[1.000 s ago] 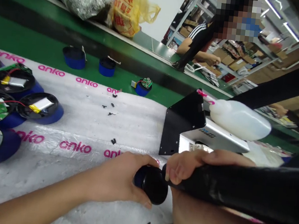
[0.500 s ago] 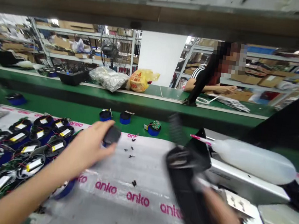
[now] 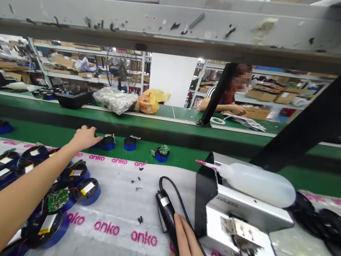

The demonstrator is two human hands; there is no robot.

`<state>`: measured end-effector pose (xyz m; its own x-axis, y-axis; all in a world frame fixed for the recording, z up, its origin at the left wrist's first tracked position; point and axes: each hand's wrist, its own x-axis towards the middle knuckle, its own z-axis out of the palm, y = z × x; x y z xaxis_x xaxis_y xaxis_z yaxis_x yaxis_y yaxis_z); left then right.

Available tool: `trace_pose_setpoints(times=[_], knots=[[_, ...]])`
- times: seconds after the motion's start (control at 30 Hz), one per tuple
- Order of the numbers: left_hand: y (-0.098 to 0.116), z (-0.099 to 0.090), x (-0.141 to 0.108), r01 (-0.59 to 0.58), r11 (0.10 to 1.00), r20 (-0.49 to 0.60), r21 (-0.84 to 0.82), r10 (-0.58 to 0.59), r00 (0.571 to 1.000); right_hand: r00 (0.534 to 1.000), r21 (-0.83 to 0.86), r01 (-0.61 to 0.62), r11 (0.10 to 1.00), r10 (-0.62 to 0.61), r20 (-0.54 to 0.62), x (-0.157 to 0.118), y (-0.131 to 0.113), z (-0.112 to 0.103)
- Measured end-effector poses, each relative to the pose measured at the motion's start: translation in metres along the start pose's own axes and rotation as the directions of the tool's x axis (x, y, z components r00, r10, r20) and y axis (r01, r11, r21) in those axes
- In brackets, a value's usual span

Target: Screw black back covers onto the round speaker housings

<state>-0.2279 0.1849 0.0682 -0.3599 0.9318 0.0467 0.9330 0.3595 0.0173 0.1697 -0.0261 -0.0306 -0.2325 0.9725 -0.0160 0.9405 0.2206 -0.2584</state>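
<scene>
My left hand (image 3: 84,138) reaches over the green belt, its fingers curved down and the thumb pointing right. What lies under the palm is hidden. Just right of it is a blue-rimmed round housing (image 3: 107,142), with another housing (image 3: 130,143) beyond. A third housing (image 3: 161,155) carries a green circuit board. My right hand (image 3: 189,245) is wrapped around a black corded electric screwdriver (image 3: 165,209), low over the white mat (image 3: 118,204). Many round housings (image 3: 88,190) with white batteries, wires and boards crowd under my left forearm.
A white and black metal machine (image 3: 240,218) stands right of the screwdriver, a squeeze bottle (image 3: 256,183) lying on top. Small black bits (image 3: 140,220) dot the mat. A black post (image 3: 307,115) slants at right. Across the belt, a person (image 3: 223,97) works near bagged items (image 3: 116,100).
My left hand has carried a dark round piece left and away to the belt; that piece is now out of sight. My right hand and the screwdriver have moved left and lower.
</scene>
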Motion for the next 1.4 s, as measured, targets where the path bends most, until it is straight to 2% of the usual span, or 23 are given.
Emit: trace_pose_setpoints(times=[0.17,0.33,0.4,0.47,0.53,0.6,0.67,0.73,0.83,0.93,1.0,1.1,1.17,1.23,1.27,1.3,1.4], knots=[[0.037,0.005,-0.012,-0.161,0.983,0.003,0.088,0.161,0.987,0.995,0.035,0.019,0.999,-0.022,0.092,-0.002,-0.006,-0.019],[0.056,-0.015,-0.027,-0.257,0.964,-0.04,0.074,0.26,0.965,0.995,0.038,0.02,0.999,-0.023,0.093,-0.005,-0.012,-0.033],[0.06,-0.025,-0.042,-0.303,0.952,-0.056,0.051,0.306,0.95,0.994,0.043,0.025,0.999,-0.029,0.103,-0.005,-0.016,-0.037],[0.062,-0.031,-0.068,-0.345,0.939,-0.081,0.007,0.344,0.935,0.993,0.04,0.011,0.999,-0.016,0.119,-0.004,-0.021,-0.04],[0.066,-0.031,-0.108,-0.419,0.903,-0.118,-0.094,0.408,0.905,0.992,0.032,-0.027,0.999,0.023,0.126,-0.002,-0.025,-0.041],[0.071,-0.022,-0.155,-0.561,0.788,-0.12,-0.255,0.55,0.827,0.992,0.027,-0.063,0.998,0.06,0.113,0.0,-0.028,-0.039],[0.078,-0.008,-0.198,-0.632,0.663,-0.08,-0.401,0.662,0.745,0.994,0.037,-0.077,0.996,0.074,0.078,0.0,-0.028,-0.036],[0.084,0.007,-0.228,-0.62,0.602,-0.038,-0.503,0.701,0.712,0.997,0.058,-0.067,0.996,0.066,0.026,-0.001,-0.026,-0.031],[0.088,0.026,-0.248,-0.558,0.581,0.023,-0.592,0.705,0.709,0.998,0.094,-0.019,0.995,0.024,-0.062,-0.005,-0.02,-0.026],[0.084,0.036,-0.25,-0.532,0.565,0.035,-0.631,0.706,0.708,0.989,0.113,0.056,0.992,-0.039,-0.143,-0.013,-0.018,-0.027],[0.079,0.038,-0.25,-0.53,0.563,0.04,-0.635,0.709,0.704,0.971,0.107,0.149,0.983,-0.124,-0.206,-0.019,-0.021,-0.029],[0.07,0.034,-0.249,-0.527,0.6,0.092,-0.601,0.708,0.701,0.921,0.053,0.3,0.953,-0.274,-0.278,-0.025,-0.032,-0.023],[0.061,0.024,-0.24,-0.542,0.638,0.162,-0.546,0.716,0.679,0.896,0.022,0.341,0.94,-0.318,-0.308,-0.022,-0.043,-0.01],[0.053,0.007,-0.219,-0.577,0.668,0.223,-0.471,0.722,0.655,0.888,0.021,0.34,0.94,-0.314,-0.336,-0.016,-0.053,0.008],[0.051,-0.003,-0.203,-0.593,0.683,0.237,-0.428,0.717,0.655,0.888,0.03,0.33,0.943,-0.3,-0.348,-0.013,-0.057,0.017],[0.05,-0.012,-0.184,-0.593,0.701,0.231,-0.396,0.701,0.674,0.889,0.044,0.32,0.947,-0.284,-0.359,-0.01,-0.06,0.024],[0.057,-0.028,-0.115,-0.524,0.791,0.149,-0.315,0.587,0.796,0.885,0.111,0.306,0.945,-0.24,-0.399,-0.006,-0.063,0.033]])
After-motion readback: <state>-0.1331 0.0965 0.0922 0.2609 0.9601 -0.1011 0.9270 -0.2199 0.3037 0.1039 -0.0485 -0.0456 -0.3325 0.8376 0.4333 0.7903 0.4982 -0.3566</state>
